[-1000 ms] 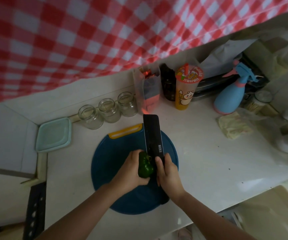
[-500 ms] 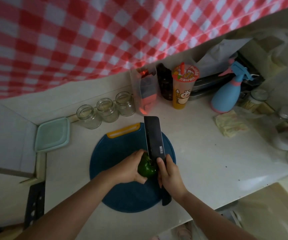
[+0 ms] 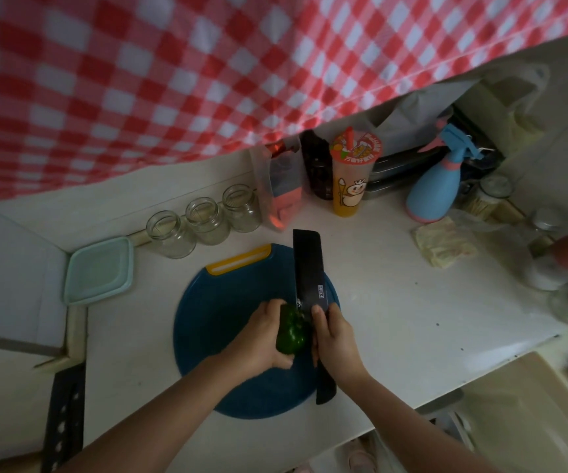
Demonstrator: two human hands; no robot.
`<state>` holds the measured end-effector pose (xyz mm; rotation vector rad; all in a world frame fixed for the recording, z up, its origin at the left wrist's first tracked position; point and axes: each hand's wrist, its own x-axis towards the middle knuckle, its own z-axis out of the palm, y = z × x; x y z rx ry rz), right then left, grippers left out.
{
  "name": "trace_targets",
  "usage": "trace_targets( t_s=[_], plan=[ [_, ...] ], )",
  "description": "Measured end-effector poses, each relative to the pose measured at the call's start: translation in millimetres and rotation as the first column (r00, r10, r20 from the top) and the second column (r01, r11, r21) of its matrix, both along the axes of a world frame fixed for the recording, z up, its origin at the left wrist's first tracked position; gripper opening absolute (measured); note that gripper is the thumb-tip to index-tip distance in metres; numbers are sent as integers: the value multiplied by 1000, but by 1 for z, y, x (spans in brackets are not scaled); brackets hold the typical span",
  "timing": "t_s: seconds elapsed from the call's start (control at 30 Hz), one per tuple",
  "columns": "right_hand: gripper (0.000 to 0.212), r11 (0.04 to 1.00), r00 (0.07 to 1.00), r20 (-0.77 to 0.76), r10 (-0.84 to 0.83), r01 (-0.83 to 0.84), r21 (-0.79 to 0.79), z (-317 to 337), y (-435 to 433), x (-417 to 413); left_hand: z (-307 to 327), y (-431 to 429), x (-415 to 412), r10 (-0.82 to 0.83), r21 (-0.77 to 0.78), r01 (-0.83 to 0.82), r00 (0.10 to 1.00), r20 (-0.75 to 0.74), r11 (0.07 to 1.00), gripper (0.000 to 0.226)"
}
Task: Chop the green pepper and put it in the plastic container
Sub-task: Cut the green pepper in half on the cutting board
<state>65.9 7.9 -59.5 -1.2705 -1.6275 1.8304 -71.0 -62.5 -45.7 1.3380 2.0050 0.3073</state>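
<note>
A dark green pepper [image 3: 291, 331] lies on a round blue cutting board [image 3: 228, 322] with a yellow handle slot. My left hand [image 3: 262, 336] grips the pepper from its left side. My right hand [image 3: 335, 337] grips the handle of a black cleaver [image 3: 308, 271], whose blade points away from me and runs along the pepper's right side. A pale green plastic container [image 3: 100, 269] with its lid on sits at the left, beside the wall corner.
Three glass jars [image 3: 204, 220] stand behind the board. Further back are a plastic bag, a dark bottle, a yellow drink cup [image 3: 352, 175] and a blue spray bottle [image 3: 438, 184]. A cloth [image 3: 443, 242] lies at right. The counter's front edge is near me.
The cleaver blade has shifted slightly against the pepper's right side. Both hands keep their grips in about the same place on the board.
</note>
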Motion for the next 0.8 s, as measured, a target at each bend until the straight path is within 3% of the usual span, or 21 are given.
trace_targets(
  t_s=[0.1, 0.2, 0.33, 0.57, 0.8],
  plan=[
    [30, 996, 995, 37, -89, 88, 28, 4, 7, 4, 0, -5, 3, 23, 32, -24, 1000, 18, 999, 87],
    [31, 992, 978, 183, -101, 85, 90, -1, 33, 13, 3, -11, 0, 60, 46, -64, 995, 85, 997, 87],
    [30, 987, 883, 469, 5, -81, 141, -15, 61, 26, 7, -15, 0, 121, 34, -127, 983, 140, 991, 86],
    [37, 936, 713, 687, 141, -322, 142, -3, 74, 25, 15, -24, -5, 170, -32, -170, 924, 343, 985, 76],
    [27, 746, 424, 903, 61, -620, 241, 17, 72, 30, 34, -30, -13, 279, -115, -269, 714, 642, 956, 74]
  ],
)
